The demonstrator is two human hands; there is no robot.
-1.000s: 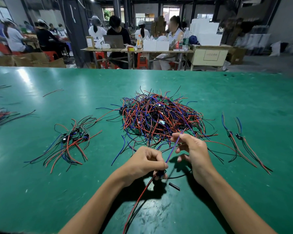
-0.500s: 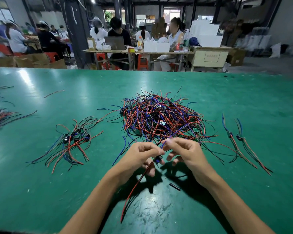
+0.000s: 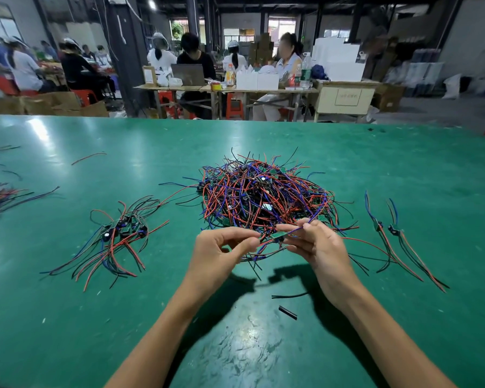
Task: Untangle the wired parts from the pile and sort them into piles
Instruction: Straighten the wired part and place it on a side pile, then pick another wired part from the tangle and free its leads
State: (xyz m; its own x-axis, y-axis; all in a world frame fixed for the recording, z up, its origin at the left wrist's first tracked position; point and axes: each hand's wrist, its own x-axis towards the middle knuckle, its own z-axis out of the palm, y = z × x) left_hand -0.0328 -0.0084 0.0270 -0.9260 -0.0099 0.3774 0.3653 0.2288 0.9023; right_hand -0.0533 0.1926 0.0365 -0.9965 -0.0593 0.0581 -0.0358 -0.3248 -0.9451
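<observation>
A small wired part (image 3: 281, 236) hangs between both hands just in front of the tangled pile (image 3: 266, 196): the right hand (image 3: 315, 245) pinches its blue wire between thumb and forefinger, while the left hand (image 3: 221, 249) curls its fingers at the wires on the other side, though whether it grips them cannot be told. Half a second ago the hands were closer together and lower, with a red wire trailing down. Sorted piles lie to the left (image 3: 115, 233) and right (image 3: 395, 236) on the green surface (image 3: 67, 317). Behind, people sit at tables in a workshop.
</observation>
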